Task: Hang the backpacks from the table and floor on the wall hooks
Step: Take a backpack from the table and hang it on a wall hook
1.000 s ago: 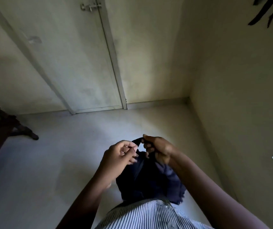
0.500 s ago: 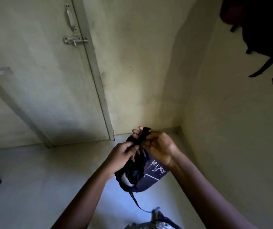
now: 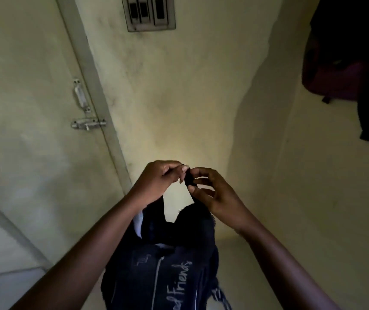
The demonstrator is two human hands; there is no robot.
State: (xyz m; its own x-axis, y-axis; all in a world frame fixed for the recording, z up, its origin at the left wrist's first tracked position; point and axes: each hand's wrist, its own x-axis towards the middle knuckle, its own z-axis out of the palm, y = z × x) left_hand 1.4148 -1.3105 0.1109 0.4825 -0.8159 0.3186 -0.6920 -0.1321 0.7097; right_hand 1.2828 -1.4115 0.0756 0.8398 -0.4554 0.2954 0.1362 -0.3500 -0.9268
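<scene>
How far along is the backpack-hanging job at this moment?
Done: a dark and maroon backpack already hangs on the right wall. In hand: left hand and right hand pinch the top loop of the navy backpack. Left: hooking it; no hook or other bags visible.

I see only a pale strip of floor (image 3: 235, 245) below the wall corner, and I can't make out anything lying on it.

two hands (image 3: 192, 184) meet at centre, backpack (image 3: 163, 265) hanging below at six o'clock; door (image 3: 29, 121) at nine, switch panel (image 3: 148, 13) at twelve, hung bags (image 3: 349, 63) at two.
</scene>
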